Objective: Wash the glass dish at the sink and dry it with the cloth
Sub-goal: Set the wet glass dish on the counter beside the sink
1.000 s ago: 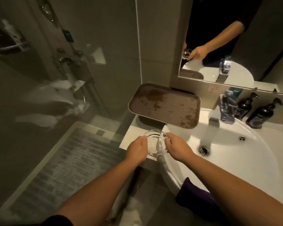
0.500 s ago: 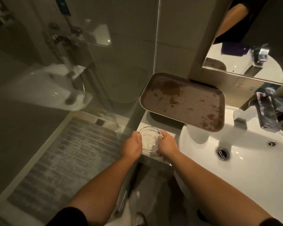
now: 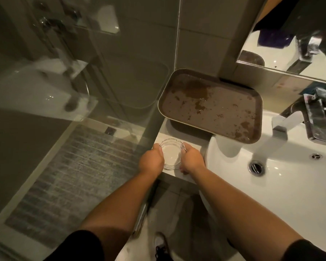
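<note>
I see the small round clear glass dish [image 3: 171, 154] at frame centre, on the white counter ledge [image 3: 193, 146] just left of the white ceramic sink basin [image 3: 282, 185]. Left hand [image 3: 152, 161] grips its left rim w/ curled fingers; right hand [image 3: 192, 160] grips the right rim the same way. Whether the dish sits fully on the ledge or is slightly lifted, I can't tell. Above it, upper centre, a brown rectangular tray w/ wet blotches [image 3: 213, 106] overhangs ledge & basin. Chrome tap [image 3: 309, 123] at right edge, drain [image 3: 256, 167] below it.
</note>
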Motion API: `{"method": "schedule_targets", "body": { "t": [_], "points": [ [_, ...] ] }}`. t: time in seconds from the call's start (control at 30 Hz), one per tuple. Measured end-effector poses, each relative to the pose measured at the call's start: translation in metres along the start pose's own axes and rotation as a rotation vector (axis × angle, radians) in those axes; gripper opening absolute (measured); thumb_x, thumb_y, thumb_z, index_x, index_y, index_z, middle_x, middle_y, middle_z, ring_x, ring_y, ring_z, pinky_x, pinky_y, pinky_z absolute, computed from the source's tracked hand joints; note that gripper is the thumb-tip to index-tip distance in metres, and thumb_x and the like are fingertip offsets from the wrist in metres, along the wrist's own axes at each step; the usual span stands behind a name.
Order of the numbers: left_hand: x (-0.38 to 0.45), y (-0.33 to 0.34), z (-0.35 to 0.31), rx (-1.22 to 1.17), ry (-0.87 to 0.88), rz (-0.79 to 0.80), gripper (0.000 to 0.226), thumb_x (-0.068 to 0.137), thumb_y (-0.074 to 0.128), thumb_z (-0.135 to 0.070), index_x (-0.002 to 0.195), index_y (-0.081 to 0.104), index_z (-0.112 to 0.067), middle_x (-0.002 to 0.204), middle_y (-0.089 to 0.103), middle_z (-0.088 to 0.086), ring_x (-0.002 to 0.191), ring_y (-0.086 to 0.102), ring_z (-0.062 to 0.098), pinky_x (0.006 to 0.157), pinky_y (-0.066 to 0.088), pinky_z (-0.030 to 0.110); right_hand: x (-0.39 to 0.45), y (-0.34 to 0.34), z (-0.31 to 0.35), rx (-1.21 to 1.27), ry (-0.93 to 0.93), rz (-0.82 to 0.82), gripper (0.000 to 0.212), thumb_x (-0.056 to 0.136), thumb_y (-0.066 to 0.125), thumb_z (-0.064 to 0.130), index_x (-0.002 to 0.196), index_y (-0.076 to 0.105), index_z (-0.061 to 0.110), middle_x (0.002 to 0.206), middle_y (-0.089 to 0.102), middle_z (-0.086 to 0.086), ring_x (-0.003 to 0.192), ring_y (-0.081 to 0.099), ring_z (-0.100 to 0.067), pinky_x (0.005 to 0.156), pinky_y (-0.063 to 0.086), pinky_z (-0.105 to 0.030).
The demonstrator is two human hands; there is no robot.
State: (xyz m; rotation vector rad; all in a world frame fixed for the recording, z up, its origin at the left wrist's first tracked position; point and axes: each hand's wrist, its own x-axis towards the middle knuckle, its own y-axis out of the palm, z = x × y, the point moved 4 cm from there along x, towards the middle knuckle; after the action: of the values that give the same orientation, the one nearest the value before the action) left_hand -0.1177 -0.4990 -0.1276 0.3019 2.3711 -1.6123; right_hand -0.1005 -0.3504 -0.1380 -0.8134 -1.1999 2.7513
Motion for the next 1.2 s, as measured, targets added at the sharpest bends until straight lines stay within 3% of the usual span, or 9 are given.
{"method": "schedule_targets", "body": {
  "t": [0.17,0.3,0.4,0.5,0.6,0.73,0.83,1.0,1.2],
  "points": [
    [0.0,0.001,0.0,0.041,-0.003,0.016,0.031,0.105,0.028,-0.02,0.128,0.045,-0.008,0.11,0.069,0.019,0.099,0.065,0.038,0.072,0.047,0.039,0.001,0.001,0.0,-0.061,0.051,0.03,0.061,0.095,0.058,0.01,0.15,0.035,0.022,0.129,0.062,-0.012,0.095,0.067,-0.03,0.082,0.061,-0.04],
    [0.0,0.0,0.0,0.028,-0.026,0.034,0.034,0.106,0.026,-0.023,0.131,0.044,-0.009,0.112,0.068,0.019,0.101,0.065,0.038,0.077,0.05,0.04,-0.001,-0.001,0.001,0.124,0.044,0.006,0.045,0.1,0.038,0.019,0.145,0.041,0.024,0.122,0.065,-0.021,0.101,0.067,-0.04,0.081,0.059,-0.046],
    [-0.003,-0.003,0.0,-0.009,-0.039,0.045,0.041,0.107,0.024,-0.032,0.136,0.041,-0.009,0.116,0.067,0.019,0.105,0.063,0.038,0.081,0.049,0.042,0.0,-0.002,0.003,-0.037,0.015,0.004,0.043,0.1,0.041,0.02,0.142,0.045,0.017,0.125,0.062,-0.019,0.106,0.064,-0.039,0.088,0.057,-0.044],
    [-0.011,-0.008,0.001,-0.058,-0.067,0.041,0.05,0.105,0.026,-0.043,0.14,0.035,-0.009,0.119,0.066,0.019,0.107,0.063,0.037,0.08,0.049,0.043,-0.008,-0.007,0.009,-0.326,0.011,0.041,0.047,0.093,0.063,0.017,0.137,0.049,0.013,0.135,0.05,-0.016,0.111,0.059,-0.034,0.098,0.053,-0.036],
    [-0.022,-0.018,0.002,-0.107,-0.089,0.022,0.061,0.103,0.025,-0.049,0.15,0.025,-0.01,0.13,0.061,0.018,0.115,0.06,0.037,0.086,0.048,0.044,-0.015,-0.009,0.012,-0.374,0.021,0.062,0.045,0.093,0.062,0.017,0.135,0.047,0.012,0.13,0.05,-0.018,0.108,0.058,-0.033,0.098,0.053,-0.036],
    [-0.042,-0.034,-0.001,-0.126,-0.044,-0.012,0.06,0.102,0.028,-0.05,0.146,0.032,-0.01,0.129,0.062,0.018,0.114,0.06,0.037,0.086,0.049,0.042,-0.038,-0.024,0.018,0.036,0.104,-0.054,0.041,0.099,0.051,0.031,0.135,0.046,0.011,0.136,0.051,-0.011,0.103,0.063,-0.027,0.091,0.056,-0.035],
    [-0.058,-0.043,-0.009,-0.078,0.017,-0.033,0.052,0.101,0.033,-0.049,0.136,0.045,-0.012,0.122,0.066,0.016,0.108,0.063,0.037,0.084,0.049,0.04,-0.07,-0.05,0.022,0.138,-0.024,-0.171,0.039,0.1,0.051,0.031,0.136,0.048,0.018,0.14,0.05,-0.006,0.109,0.061,-0.02,0.092,0.049,-0.027],
    [-0.092,-0.041,-0.038,-0.049,0.22,-0.046,0.051,0.1,0.036,-0.05,0.133,0.053,-0.016,0.127,0.064,0.008,0.112,0.061,0.029,0.09,0.051,0.038,-0.122,-0.108,-0.012,-0.074,-0.203,-0.244,0.032,0.1,0.049,0.033,0.128,0.058,0.019,0.128,0.058,-0.003,0.1,0.06,-0.015,0.091,0.051,-0.031],
    [-0.141,-0.019,-0.091,0.026,0.504,0.034,0.055,0.097,0.037,-0.057,0.137,0.051,-0.022,0.14,0.053,0.002,0.125,0.049,0.023,0.106,0.041,0.041,-0.174,-0.166,-0.104,-0.35,-0.131,-0.227,0.036,0.099,0.049,0.037,0.127,0.06,0.017,0.13,0.058,-0.004,0.113,0.058,-0.023,0.091,0.046,-0.035]
  ]
}}
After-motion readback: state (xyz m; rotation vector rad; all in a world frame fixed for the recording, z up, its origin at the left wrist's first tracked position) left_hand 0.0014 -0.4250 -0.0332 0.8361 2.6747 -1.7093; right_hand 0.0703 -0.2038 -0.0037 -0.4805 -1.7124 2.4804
